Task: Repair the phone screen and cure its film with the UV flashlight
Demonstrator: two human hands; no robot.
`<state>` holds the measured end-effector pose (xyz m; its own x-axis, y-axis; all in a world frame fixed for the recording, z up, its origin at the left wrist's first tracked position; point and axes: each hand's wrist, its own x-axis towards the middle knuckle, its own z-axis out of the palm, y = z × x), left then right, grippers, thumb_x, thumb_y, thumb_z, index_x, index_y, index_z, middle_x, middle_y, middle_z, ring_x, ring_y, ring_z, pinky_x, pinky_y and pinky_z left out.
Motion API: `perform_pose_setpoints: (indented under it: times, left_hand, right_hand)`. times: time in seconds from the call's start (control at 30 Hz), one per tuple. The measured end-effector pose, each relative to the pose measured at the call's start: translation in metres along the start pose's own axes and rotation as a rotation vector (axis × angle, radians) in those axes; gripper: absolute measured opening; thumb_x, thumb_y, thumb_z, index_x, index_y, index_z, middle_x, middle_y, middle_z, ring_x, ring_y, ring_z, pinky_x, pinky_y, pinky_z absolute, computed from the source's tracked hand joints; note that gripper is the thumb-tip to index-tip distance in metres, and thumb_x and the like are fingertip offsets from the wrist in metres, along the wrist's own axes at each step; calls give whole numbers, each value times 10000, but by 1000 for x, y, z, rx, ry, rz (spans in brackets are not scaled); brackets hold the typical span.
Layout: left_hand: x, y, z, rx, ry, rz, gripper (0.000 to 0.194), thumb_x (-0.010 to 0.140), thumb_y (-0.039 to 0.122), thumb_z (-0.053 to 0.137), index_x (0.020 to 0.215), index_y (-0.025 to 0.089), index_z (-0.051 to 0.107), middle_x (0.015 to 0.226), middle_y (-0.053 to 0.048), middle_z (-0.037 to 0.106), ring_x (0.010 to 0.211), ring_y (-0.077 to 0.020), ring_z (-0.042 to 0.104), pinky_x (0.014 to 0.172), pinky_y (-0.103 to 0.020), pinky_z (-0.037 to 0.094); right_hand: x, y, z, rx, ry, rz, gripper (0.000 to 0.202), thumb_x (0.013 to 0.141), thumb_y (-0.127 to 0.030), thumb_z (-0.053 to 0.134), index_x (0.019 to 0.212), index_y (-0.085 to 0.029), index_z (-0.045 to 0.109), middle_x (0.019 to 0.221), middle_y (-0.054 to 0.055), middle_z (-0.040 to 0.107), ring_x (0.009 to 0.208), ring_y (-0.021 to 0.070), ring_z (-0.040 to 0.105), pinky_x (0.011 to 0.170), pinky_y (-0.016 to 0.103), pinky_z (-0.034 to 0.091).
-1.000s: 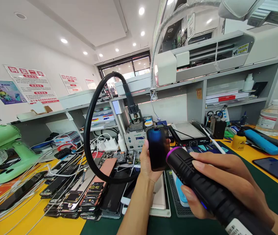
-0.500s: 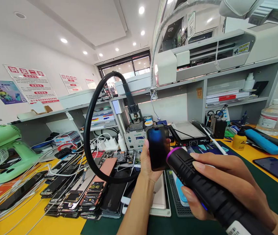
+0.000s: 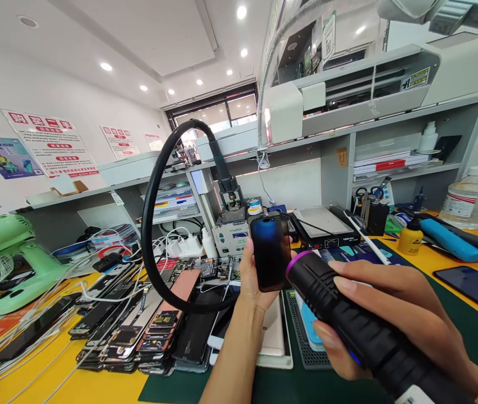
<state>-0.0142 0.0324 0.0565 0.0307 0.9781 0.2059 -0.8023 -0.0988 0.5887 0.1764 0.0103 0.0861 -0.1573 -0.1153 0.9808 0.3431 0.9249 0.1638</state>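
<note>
A dark smartphone [image 3: 271, 255] stands nearly upright in my left hand [image 3: 251, 275], its screen facing me with a bluish reflection near the top. My right hand [image 3: 407, 314] is wrapped round a black flashlight [image 3: 348, 314] with a purple ring at its head and a small blue light on its side. The flashlight's head is close to the phone's lower right edge; whether they touch I cannot tell. Below the phone lie a pale gold device [image 3: 273, 336] and a dark grey perforated mat [image 3: 306, 350] with a light blue item [image 3: 311, 322] on it.
Stacks of phone parts [image 3: 161, 331] and tangled white cables [image 3: 32, 331] cover the left side, beside a green fan [image 3: 15, 264]. A black hose [image 3: 148, 224] arches from the hot-air station [image 3: 233, 238]. At right are a yellow bottle [image 3: 410, 238] and another phone [image 3: 474, 289].
The view has shifted slightly. Both hands keep nearly the same pose, with the phone and flashlight still held close together.
</note>
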Motion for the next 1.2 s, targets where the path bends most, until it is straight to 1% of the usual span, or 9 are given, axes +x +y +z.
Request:
perform_pose_setpoints:
  times: [0.2, 0.33, 0.47, 0.57, 0.67, 0.77, 0.9, 1.1, 1.2]
  left_hand:
    - [1, 1, 0, -12, 13, -8, 691, 829, 682, 621, 1083, 50, 737, 1024, -151, 757, 787, -228, 697, 754, -350, 554]
    - [2, 2, -2, -19, 22, -25, 689, 827, 687, 617, 1093, 62, 732, 1023, -147, 755, 781, -218, 697, 721, -325, 541]
    - [3, 2, -4, -25, 15, -16, 696, 837, 707, 589, 1101, 79, 728, 960, -132, 759, 767, -221, 703, 740, -332, 545]
    - [3, 2, -6, -25, 1, -7, 687, 852, 710, 565, 1090, 87, 733, 954, -135, 762, 745, -234, 710, 796, -380, 558]
    - [2, 3, -6, -28, -8, -15, 680, 857, 702, 566, 1086, 85, 736, 950, -144, 764, 738, -255, 719, 827, -428, 564]
    - [2, 3, -6, -45, -4, -21, 681, 856, 699, 573, 1104, 85, 731, 994, -138, 766, 788, -248, 723, 844, -409, 565]
    - [2, 3, -4, -61, 13, -12, 655, 864, 696, 562, 1078, 102, 740, 1006, -113, 768, 777, -228, 711, 812, -389, 575]
    - [2, 3, -2, -71, 22, -1, 657, 881, 686, 543, 1091, 93, 733, 1035, -110, 761, 789, -223, 705, 796, -389, 579]
    - [2, 3, -3, -69, 19, -4, 670, 879, 685, 545, 1093, 77, 730, 1035, -113, 759, 791, -224, 705, 791, -387, 578]
  right_hand:
    - [-1, -1, -2, -7, -33, -5, 240, 796, -181, 720, 1023, -154, 647, 1057, 104, 673, 870, 200, 731, 718, 279, 651]
    - [-2, -1, -1, -2, -22, 4, 266, 781, -180, 731, 1032, -156, 647, 1059, 102, 675, 871, 200, 729, 717, 284, 649]
    - [-6, 1, -1, 29, -28, 19, 321, 770, -189, 760, 1065, -132, 647, 1083, 123, 677, 897, 188, 715, 744, 281, 625]
    - [-8, 1, -3, 42, -50, 20, 344, 771, -170, 771, 1087, -125, 642, 1084, 133, 674, 901, 187, 707, 740, 283, 612]
    - [-7, 1, -5, 26, -64, 21, 316, 787, -187, 752, 1078, -144, 636, 1062, 120, 673, 884, 186, 702, 729, 280, 608]
    - [-5, 1, -5, 6, -71, 27, 287, 801, -215, 734, 1066, -169, 632, 1033, 107, 678, 844, 188, 706, 708, 292, 606]
    - [-6, 1, -3, -11, -85, 35, 289, 802, -232, 733, 1066, -179, 631, 1014, 105, 680, 818, 197, 704, 680, 307, 610]
    - [-9, 1, -1, 37, -27, 12, 314, 777, -143, 758, 1069, -143, 643, 1011, 113, 687, 895, 204, 704, 795, 296, 629]
    - [-9, 0, 1, 47, -45, 17, 317, 779, -134, 755, 1075, -129, 642, 988, 112, 690, 895, 201, 704, 798, 273, 629]
